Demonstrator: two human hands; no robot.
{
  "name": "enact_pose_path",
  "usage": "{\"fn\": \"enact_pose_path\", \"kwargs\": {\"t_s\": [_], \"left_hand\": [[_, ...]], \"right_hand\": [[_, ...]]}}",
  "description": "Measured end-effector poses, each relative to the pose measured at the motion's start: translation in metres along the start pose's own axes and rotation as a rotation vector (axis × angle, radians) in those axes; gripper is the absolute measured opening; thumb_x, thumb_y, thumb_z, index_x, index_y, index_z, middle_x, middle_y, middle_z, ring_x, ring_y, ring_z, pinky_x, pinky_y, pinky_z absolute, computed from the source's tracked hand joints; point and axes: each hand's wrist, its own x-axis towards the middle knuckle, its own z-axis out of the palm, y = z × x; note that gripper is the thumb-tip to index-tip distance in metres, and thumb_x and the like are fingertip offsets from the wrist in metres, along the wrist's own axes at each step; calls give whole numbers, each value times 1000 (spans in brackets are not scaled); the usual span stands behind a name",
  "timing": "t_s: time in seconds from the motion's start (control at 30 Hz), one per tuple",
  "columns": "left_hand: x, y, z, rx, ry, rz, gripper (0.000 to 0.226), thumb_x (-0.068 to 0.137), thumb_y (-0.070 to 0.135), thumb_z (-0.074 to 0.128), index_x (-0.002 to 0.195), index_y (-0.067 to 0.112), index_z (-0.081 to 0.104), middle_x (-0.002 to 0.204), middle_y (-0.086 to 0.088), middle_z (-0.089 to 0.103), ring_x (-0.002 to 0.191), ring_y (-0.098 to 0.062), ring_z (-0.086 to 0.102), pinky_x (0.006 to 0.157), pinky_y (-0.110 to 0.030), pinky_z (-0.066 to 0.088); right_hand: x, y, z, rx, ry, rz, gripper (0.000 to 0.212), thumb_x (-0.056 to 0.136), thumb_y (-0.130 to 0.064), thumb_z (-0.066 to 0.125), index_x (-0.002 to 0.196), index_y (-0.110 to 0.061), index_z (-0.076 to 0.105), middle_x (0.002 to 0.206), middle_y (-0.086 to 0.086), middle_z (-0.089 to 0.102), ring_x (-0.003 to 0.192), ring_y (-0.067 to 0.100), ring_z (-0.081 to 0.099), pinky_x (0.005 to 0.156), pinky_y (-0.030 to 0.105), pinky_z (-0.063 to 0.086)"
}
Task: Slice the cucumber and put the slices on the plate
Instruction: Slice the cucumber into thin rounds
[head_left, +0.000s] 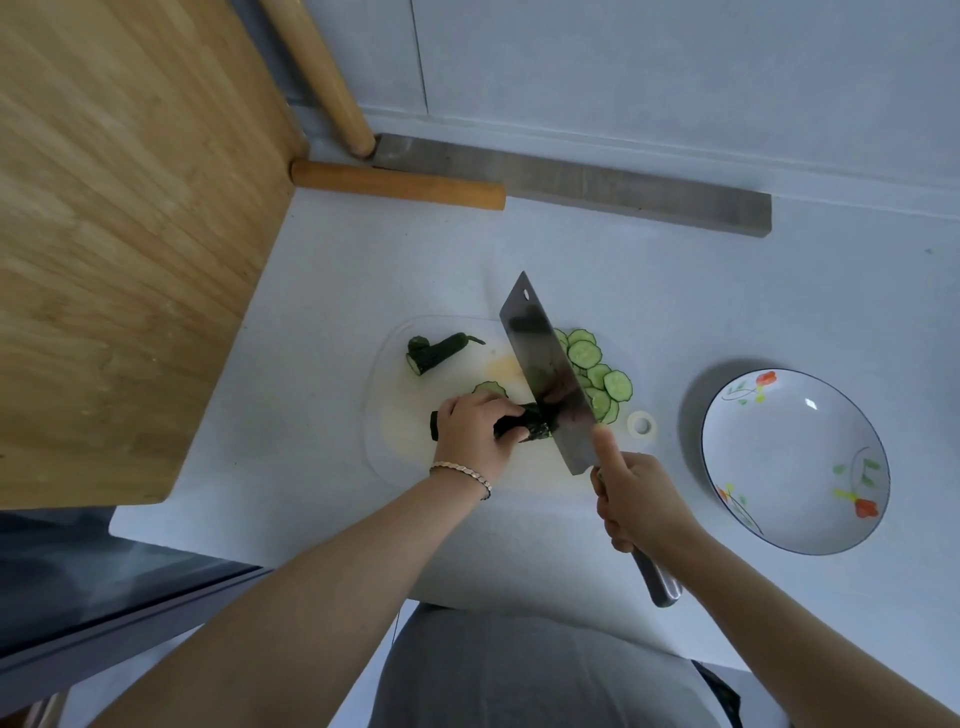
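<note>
— Grey shirt (519, 675) is filling the bottom of the view, closest of all. What are your fingers doing?

— On my left hand (475, 431) they are curling over the cucumber (535, 427) and pinning it to the cutting board (395, 374); only its two ends are showing past my hand. My right hand (636, 501) is gripping the handle of the knife (545, 369), with the forefinger stretching up against the heel of the blade.

— Where is the blade sitting?

— It is meeting the cucumber's right end, just past my left fingertips. It is also hiding part of the slices (597, 374), which are lying overlapped in a row on the board's right side. One lone slice (488, 387) is peeking out behind my left knuckles.

— And further out?

— A stub end piece (434, 353) is lying apart at the board's far left. The flowered plate (795, 441) is sitting on the counter (675, 291) to the right, apart from the board. A big wooden board (119, 234) is taking up the left, and a rolling pin (397, 184) and a grey strip (597, 187) are lying along the far wall.
</note>
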Motion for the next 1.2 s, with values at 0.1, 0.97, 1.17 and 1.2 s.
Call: {"fn": "enact_pose_path", "kwargs": {"t_s": [0.1,0.97,1.17,1.2], "left_hand": [[0,-1,1,6,1,-11,18,68,15,76,86,15,73,93,-3,70,89,-25,61,92,-39,36],[-1,-5,0,-4,-58,4,19,75,13,71,94,13,71,102,-4,65,96,-23,59,102,-44,30],[1,-5,0,-15,-43,5,17,71,11,74,88,13,72,95,-6,68,89,-26,62,97,-50,35],[1,-5,0,-11,-40,9,18,71,11,74,88,13,73,95,-6,68,89,-25,62,96,-50,36]], "right_hand": [[1,3,1,-73,14,-28,57,92,-58,37,56,-14,30,39,-5,30,35,15,26,40,18,26],[5,9,-1,49,-1,14,59,94,-56,35,53,-15,29,35,-7,27,30,11,23,42,18,23],[1,1,2,16,-12,-21,58,92,-58,37,53,-15,29,36,-7,26,33,13,21,41,17,22],[1,2,3,-1,-10,-20,58,91,-58,37,53,-15,29,37,-6,27,33,14,22,41,17,23]]}}
